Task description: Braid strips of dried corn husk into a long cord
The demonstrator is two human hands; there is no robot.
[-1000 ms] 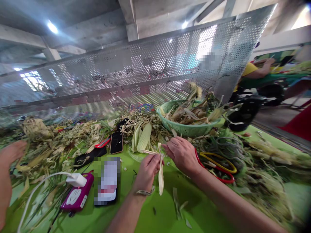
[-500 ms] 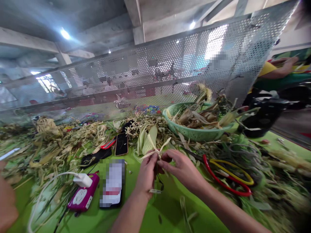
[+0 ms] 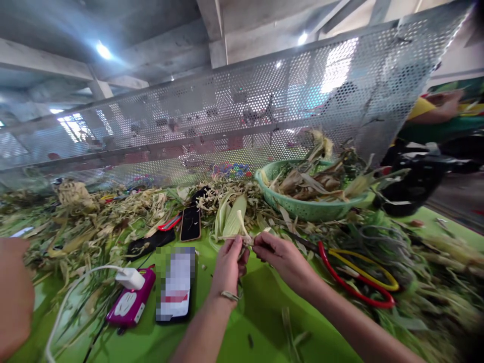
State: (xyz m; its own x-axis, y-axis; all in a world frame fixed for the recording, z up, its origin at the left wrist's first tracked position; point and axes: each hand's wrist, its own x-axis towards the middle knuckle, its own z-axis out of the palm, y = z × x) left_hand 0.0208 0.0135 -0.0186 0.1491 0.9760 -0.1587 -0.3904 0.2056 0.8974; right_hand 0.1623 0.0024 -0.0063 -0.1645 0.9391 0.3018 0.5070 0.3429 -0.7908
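The left hand (image 3: 230,259) has its grip clenched on a pale strip (image 3: 242,226), pinched between thumb and fingers above the green counter (image 3: 260,322). The right hand (image 3: 278,252) is just beside it, fingertips drawn together near the strip's right end; I cannot tell whether its grip has hold of it. A thin band (image 3: 229,295) circles the left wrist. Just behind the strip lie broad husks (image 3: 235,217); beyond, to the right, a green basket (image 3: 298,207) carries drier leaves (image 3: 315,185). Red and yellow handles (image 3: 378,297) lie right of the right hand. Left of the left hand are a lit phone (image 3: 176,287) and a purple power bank (image 3: 132,297), a white plug (image 3: 129,278) against it
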